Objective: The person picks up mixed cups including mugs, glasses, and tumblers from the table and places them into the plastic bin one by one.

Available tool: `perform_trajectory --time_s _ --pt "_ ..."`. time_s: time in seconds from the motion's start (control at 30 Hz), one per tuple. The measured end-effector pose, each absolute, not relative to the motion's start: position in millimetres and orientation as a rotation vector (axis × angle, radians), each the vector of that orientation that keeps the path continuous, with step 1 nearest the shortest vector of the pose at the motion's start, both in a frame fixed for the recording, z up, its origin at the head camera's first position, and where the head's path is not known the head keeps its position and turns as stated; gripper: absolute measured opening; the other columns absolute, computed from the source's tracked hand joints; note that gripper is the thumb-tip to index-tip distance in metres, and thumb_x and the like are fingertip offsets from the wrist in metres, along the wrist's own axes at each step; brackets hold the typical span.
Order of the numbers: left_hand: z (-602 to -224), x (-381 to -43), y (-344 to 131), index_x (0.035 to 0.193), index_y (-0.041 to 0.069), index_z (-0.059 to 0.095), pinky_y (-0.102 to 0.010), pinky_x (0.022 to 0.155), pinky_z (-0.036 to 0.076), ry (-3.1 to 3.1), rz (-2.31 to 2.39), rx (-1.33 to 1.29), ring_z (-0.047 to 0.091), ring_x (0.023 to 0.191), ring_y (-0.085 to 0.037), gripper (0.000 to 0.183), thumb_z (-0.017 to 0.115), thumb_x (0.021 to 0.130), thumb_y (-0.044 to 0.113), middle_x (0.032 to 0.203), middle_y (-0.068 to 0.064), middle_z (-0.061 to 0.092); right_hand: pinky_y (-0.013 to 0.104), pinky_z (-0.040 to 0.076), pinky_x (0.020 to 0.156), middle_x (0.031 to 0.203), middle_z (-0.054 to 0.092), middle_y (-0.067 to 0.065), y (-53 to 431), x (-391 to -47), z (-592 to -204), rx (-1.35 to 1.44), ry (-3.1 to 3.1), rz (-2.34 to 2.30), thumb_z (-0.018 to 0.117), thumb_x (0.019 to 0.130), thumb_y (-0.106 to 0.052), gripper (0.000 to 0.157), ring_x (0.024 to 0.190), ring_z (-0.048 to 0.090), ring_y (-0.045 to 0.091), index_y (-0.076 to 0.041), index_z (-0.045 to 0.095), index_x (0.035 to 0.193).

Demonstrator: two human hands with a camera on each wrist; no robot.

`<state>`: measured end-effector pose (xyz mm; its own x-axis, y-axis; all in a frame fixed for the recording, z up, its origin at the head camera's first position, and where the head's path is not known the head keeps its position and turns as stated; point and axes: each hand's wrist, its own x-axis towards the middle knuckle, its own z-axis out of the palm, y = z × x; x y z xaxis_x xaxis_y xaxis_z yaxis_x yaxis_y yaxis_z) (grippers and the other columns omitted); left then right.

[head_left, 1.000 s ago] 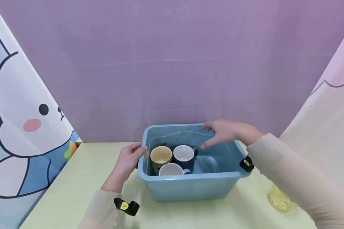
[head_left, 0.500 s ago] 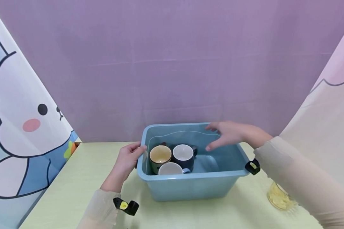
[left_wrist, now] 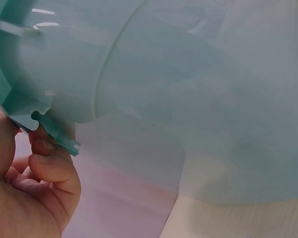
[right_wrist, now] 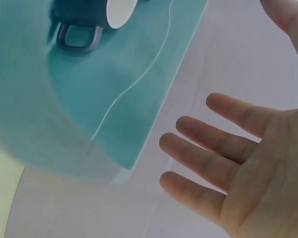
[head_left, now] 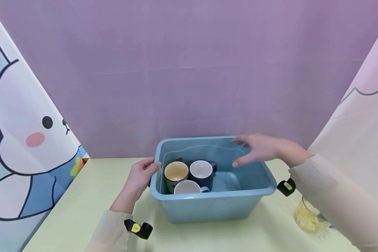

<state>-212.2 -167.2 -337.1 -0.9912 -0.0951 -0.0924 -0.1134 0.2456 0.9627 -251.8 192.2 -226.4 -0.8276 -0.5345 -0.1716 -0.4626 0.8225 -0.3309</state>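
A blue plastic tub [head_left: 208,209] stands on the table in the head view. My left hand [head_left: 140,176] grips its left rim; in the left wrist view the fingers [left_wrist: 54,171] curl at the rim's underside. Grouped at the tub's left end are a mug with a yellowish inside [head_left: 176,172], a dark blue mug [head_left: 201,170] with a white inside, and a pale mug [head_left: 187,187] partly hidden by the front wall. My right hand [head_left: 263,149] is over the tub's back right part, holding nothing. The right wrist view shows its fingers [right_wrist: 198,153] spread and the dark mug's handle [right_wrist: 79,42].
A yellowish clear glass [head_left: 310,217] sits on the table right of the tub, partly covered by the right sleeve [head_left: 334,196]. A purple curtain [head_left: 189,77] hangs directly behind the tub. Printed cloth [head_left: 25,147] closes off the left side.
My right hand has drifted to the right, away from the mugs, with its fingers still spread. More of the glass shows now. The left hand and the mugs stay put.
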Motion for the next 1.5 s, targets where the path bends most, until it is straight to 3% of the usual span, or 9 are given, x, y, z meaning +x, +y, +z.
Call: perform_trajectory --time_s 0.47,0.77,1.17,1.5 --pt "-337 -215 -167 0.129 0.009 0.056 -0.024 0.054 0.044 2.467 1.919 -0.199 0.051 0.060 -0.015 0.039 0.054 0.095 0.030 0.096 -0.012 0.066 0.049 0.047 0.092 0.138 0.051 0.011 213 -241 -225 -0.751 2.816 -0.425 0.069 0.073 -0.061 0.086 0.123 0.051 0.033 -0.014 0.042 0.140" --pt "-337 -213 -167 0.130 0.009 0.055 -0.025 0.056 0.047 2.467 1.914 -0.207 0.055 0.065 -0.015 0.040 0.053 0.096 0.030 0.106 -0.015 0.066 0.050 0.048 0.091 0.140 0.049 0.008 224 -234 -231 -0.768 2.832 -0.460 0.068 0.075 -0.060 0.084 0.123 0.051 0.033 -0.014 0.042 0.140" --pt "-338 -213 -167 0.130 0.010 0.055 -0.025 0.056 0.046 2.461 1.923 -0.216 0.054 0.064 -0.015 0.040 0.053 0.096 0.030 0.105 -0.014 0.066 0.052 0.048 0.090 0.140 0.050 0.012 233 -227 -242 -0.801 2.870 -0.552 0.071 0.076 -0.055 0.084 0.121 0.052 0.035 -0.008 0.043 0.139" --pt "-338 -214 -166 0.129 0.010 0.056 -0.024 0.054 0.044 2.458 1.938 -0.212 0.052 0.061 -0.015 0.039 0.054 0.096 0.030 0.098 -0.012 0.066 0.056 0.046 0.090 0.138 0.050 0.012 244 -222 -251 -0.819 2.892 -0.678 0.072 0.077 -0.049 0.079 0.121 0.052 0.035 -0.012 0.042 0.140"
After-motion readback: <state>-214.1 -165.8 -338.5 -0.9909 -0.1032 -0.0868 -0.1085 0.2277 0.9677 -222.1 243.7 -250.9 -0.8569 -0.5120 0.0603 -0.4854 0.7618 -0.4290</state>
